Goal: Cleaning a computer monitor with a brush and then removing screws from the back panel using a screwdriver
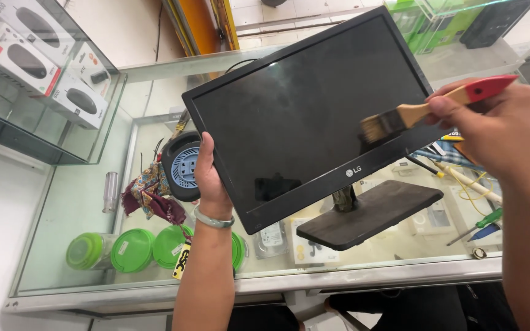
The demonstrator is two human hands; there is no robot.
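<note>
A black flat computer monitor (302,104) stands tilted on its dark rectangular base (372,211) on a glass counter (154,282). My left hand (210,178), with a pale bangle on the wrist, grips the monitor's lower left edge. My right hand (498,125) holds a paintbrush (424,110) with a wooden handle and red end. Its bristles (373,127) touch the right part of the dark screen.
A patterned cloth (151,193) and a blue-centred round device (182,165) lie left of the monitor. Green-lidded containers (133,248) sit inside the glass case. Screwdrivers and tools (476,227) lie at the right. Boxed computer mice (44,61) fill a glass showcase at the upper left.
</note>
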